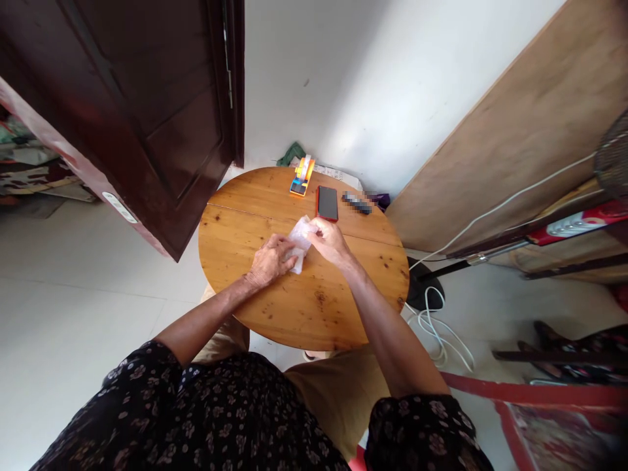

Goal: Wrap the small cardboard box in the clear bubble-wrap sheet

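Wooden counter [318, 314] carries a pale sheet [299, 238], seemingly folded (not yet released). Right fingers [320, 226] pinch it; left fingers [280, 242] rest there, half-curled.

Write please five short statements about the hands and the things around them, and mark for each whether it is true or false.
1. The left hand and the right hand both touch a pale, crumpled item. True.
2. A phone with a red edge lies on the wooden table. True.
3. The wooden table is square. False: its edge is rounded.
4. Nothing yellow is on the wooden table. False: a yellow object is there, beyond both hands.
5. A dark brown door is to the left of the wooden table. True.
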The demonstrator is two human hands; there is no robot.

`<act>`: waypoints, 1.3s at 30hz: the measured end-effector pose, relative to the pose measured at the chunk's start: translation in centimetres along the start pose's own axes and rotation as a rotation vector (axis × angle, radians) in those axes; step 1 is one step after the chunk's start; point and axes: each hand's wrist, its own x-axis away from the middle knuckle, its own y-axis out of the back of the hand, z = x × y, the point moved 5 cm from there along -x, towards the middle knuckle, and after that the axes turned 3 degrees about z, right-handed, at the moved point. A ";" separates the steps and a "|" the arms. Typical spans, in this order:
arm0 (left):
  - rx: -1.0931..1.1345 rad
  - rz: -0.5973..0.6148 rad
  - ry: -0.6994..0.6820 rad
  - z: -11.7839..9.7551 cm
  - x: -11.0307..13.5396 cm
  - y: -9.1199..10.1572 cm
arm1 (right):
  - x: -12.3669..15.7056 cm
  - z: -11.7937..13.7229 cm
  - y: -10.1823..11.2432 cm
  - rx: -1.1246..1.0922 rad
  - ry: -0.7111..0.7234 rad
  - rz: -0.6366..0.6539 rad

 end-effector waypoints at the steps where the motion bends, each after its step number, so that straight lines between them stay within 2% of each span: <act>1: 0.013 -0.035 0.036 0.2 0.0 0.1 | 0.2 0.2 0.0 0.015 0.007 0.018; 5: 0.171 -0.093 0.121 1.4 -0.6 -0.3 | -0.2 0.5 -0.2 0.016 0.000 0.078; 11: 0.605 0.087 0.142 3.0 -2.3 -2.2 | -2.1 -0.1 -0.8 -0.154 -0.019 0.075; 15: 0.754 0.116 0.165 3.2 -2.5 -2.4 | -2.3 -0.5 -1.4 -0.244 -0.016 0.065; 18: 0.783 0.126 0.190 3.2 -2.4 -2.2 | -1.4 -0.4 -1.3 -0.284 0.002 0.030; 22: 0.787 0.148 0.192 3.3 -2.5 -2.0 | 1.3 0.4 -1.4 -0.226 0.052 -0.008; 26: 0.816 0.173 0.145 3.2 -2.5 -2.2 | 5.1 1.2 -2.9 -0.101 0.078 -0.092; 30: 0.759 0.141 0.100 3.1 -2.5 -2.5 | 8.0 1.5 -4.7 -0.039 0.141 -0.224; 34: 0.637 0.141 0.011 3.4 -2.0 -1.6 | 8.8 1.5 -5.7 -0.009 0.244 -0.256; 39: 0.533 0.270 -0.176 3.9 -0.5 0.2 | 9.1 1.2 -6.1 0.063 0.375 -0.219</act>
